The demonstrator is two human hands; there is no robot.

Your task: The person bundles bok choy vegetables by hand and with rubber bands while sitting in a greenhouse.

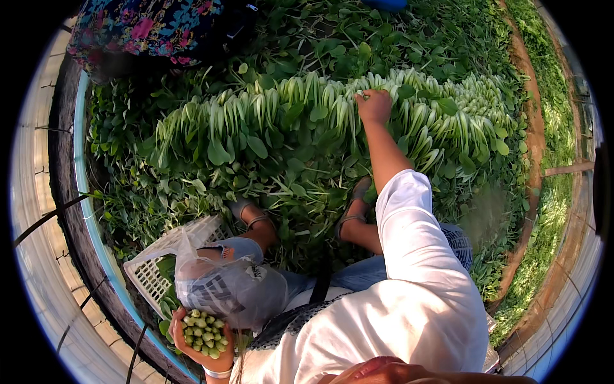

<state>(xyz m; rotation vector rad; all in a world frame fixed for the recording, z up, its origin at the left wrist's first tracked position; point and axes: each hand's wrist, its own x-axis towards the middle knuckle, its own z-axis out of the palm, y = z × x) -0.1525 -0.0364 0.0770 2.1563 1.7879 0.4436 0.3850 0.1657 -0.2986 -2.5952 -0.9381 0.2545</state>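
Note:
My left hand (204, 353) grips a bundle of leafy greens (205, 332), its pale cut stem ends packed together and facing up. The leaves of this bundle are mostly hidden below the hand. My right arm is stretched forward over a long row of leafy greens (259, 103) laid side by side, white stalks uppermost and leaves towards me. At that row my right hand (375, 106) pinches a pale stalk between thumb and fingers, though the fingers partly hide it.
A white plastic crate (151, 276) with leaves in it stands by my left leg. Clear plastic (230, 293) covers my left knee. Loose leaves (297, 192) litter the ground around my feet. A floral-patterned cloth item (144, 33) is at the far left; a pale blue edging (82, 158) runs along the left.

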